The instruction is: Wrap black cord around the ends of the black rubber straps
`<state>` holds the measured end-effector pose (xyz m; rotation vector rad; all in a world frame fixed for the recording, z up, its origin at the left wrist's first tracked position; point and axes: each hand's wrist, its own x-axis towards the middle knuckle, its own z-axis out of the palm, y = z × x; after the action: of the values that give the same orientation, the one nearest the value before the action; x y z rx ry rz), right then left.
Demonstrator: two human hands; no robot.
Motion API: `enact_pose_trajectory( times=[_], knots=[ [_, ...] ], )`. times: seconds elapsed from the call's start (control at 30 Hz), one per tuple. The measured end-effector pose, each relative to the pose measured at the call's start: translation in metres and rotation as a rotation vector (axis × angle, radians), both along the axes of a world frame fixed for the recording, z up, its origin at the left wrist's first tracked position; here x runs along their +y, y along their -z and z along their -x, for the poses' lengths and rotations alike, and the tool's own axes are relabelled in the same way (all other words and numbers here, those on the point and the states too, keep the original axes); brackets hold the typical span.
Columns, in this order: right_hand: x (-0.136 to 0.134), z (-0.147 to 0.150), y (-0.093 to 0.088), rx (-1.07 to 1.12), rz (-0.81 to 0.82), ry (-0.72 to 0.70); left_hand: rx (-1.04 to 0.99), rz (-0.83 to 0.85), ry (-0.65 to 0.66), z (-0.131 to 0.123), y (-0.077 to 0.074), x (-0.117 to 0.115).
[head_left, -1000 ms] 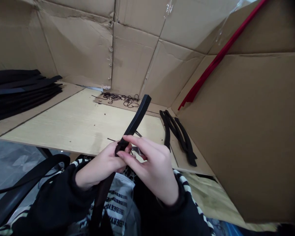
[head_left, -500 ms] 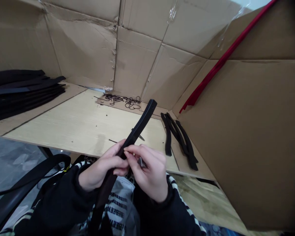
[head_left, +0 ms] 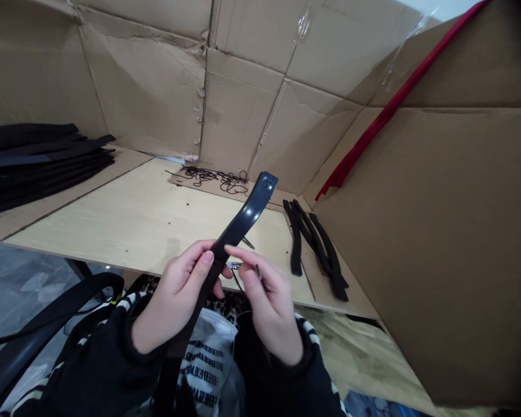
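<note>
My left hand (head_left: pixel 178 289) is closed around a long black curved strip (head_left: pixel 247 215), thumb on top. The strip's far end is smooth and shiny with a small hole; its lower part runs down toward my lap. My right hand (head_left: pixel 271 295) is beside it, index fingertip at the strip's edge and the other fingers curled around a slim dark tool (head_left: pixel 259 271), whose kind I cannot make out. A dark cord (head_left: pixel 237 280) hangs between the hands. A small metal piece (head_left: pixel 234 266) shows behind the strip. A pointed metal tool (head_left: pixel 248 242) lies on the table, partly hidden by the strip.
Dark strips (head_left: pixel 39 165) are stacked at the left. Several shorter curved black strips (head_left: pixel 316 243) lie at the right. Tangled black cord (head_left: pixel 217 176) rests at the back of the pale tabletop (head_left: pixel 147 214). Cardboard walls (head_left: pixel 252 104) enclose it, with red cloth (head_left: pixel 386 110) hanging right.
The strip has turned so its shiny face shows. My left thumb has moved up onto it, and my right hand has unpinched, its index finger now extended at the strip.
</note>
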<state>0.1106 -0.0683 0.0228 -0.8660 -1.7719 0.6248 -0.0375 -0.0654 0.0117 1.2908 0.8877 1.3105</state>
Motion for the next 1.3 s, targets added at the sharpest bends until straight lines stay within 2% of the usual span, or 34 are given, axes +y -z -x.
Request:
enact_pose_trajectory(
  times=[0.1, 0.2, 0.27, 0.37, 0.43, 0.5, 0.57, 0.63, 0.67, 0.73, 0.83, 0.9, 1.0, 1.07, 1.17, 1.3],
  knots=[
    [-0.002, -0.012, 0.003, 0.033, 0.114, 0.009, 0.084, -0.047, -0.003, 0.001, 0.001, -0.001],
    [-0.002, -0.022, 0.008, 0.113, 0.192, -0.052, 0.131, -0.070, -0.003, 0.002, 0.001, -0.002],
    [-0.002, -0.026, 0.010, 0.147, 0.181, -0.111, 0.141, -0.070, 0.002, 0.002, 0.001, -0.002],
    [-0.004, -0.031, 0.008, 0.155, 0.083, -0.128, 0.157, -0.065, 0.006, 0.001, 0.001, -0.001],
    [-0.005, -0.033, 0.005, 0.247, 0.136, -0.167, 0.172, -0.065, 0.007, 0.001, 0.002, -0.001],
    [-0.004, -0.035, 0.004, 0.385, 0.312, -0.371, 0.188, -0.070, 0.005, 0.001, 0.002, 0.000],
    [0.000, -0.039, 0.006, 0.461, 0.439, -0.697, 0.194, -0.072, 0.000, 0.000, 0.003, 0.000],
    [0.003, -0.042, 0.010, 0.454, 0.436, -0.921, 0.184, -0.071, 0.005, -0.001, 0.003, 0.001],
    [0.003, -0.044, 0.012, 0.443, 0.405, -0.951, 0.174, -0.069, 0.012, -0.001, 0.003, 0.001],
    [0.000, -0.045, 0.014, 0.413, 0.371, -0.914, 0.163, -0.062, 0.033, -0.001, 0.003, 0.001],
    [-0.008, -0.042, 0.012, 0.384, 0.376, -0.787, 0.177, -0.065, 0.045, -0.002, 0.002, 0.001],
    [-0.012, -0.038, 0.007, 0.339, 0.290, -0.597, 0.197, -0.083, 0.043, -0.002, 0.001, 0.000],
    [-0.012, -0.033, -0.004, 0.181, 0.066, -0.215, 0.211, -0.093, 0.052, -0.002, 0.000, -0.001],
    [-0.009, -0.029, -0.010, 0.127, 0.008, -0.044, 0.207, -0.076, 0.062, -0.003, -0.001, -0.002],
    [-0.004, -0.021, -0.018, 0.169, -0.010, 0.095, 0.193, -0.062, 0.072, -0.003, -0.002, -0.004],
    [0.001, -0.009, -0.026, 0.064, -0.066, 0.091, 0.188, -0.091, 0.069, -0.004, -0.001, -0.005]
  ],
)
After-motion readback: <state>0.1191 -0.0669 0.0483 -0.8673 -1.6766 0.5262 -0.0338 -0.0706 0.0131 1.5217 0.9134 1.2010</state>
